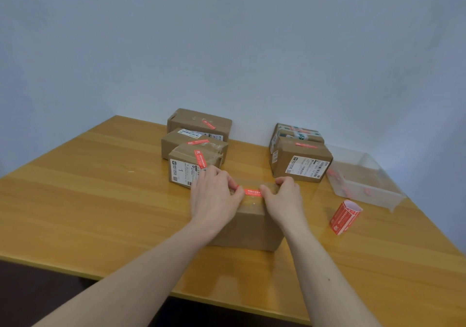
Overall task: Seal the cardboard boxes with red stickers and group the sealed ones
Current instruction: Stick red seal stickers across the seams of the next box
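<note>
A brown cardboard box (pixel 249 225) stands in front of me on the wooden table (pixel 100 200). A red sticker (pixel 252 192) lies across its top. My left hand (pixel 214 198) pinches the sticker's left end. My right hand (pixel 285 198) holds the right end against the box top, fingers curled over the far edge. Three sealed boxes with red stickers (pixel 195 161) sit grouped at the back left. Two more boxes (pixel 300 160), red stickers on top, stand at the back right.
A roll of red stickers (pixel 344 217) lies on the table to the right of the box. Behind it is a clear plastic tray (pixel 365 175) with red scraps inside. A pale wall closes the far side; the table's front edge is near me.
</note>
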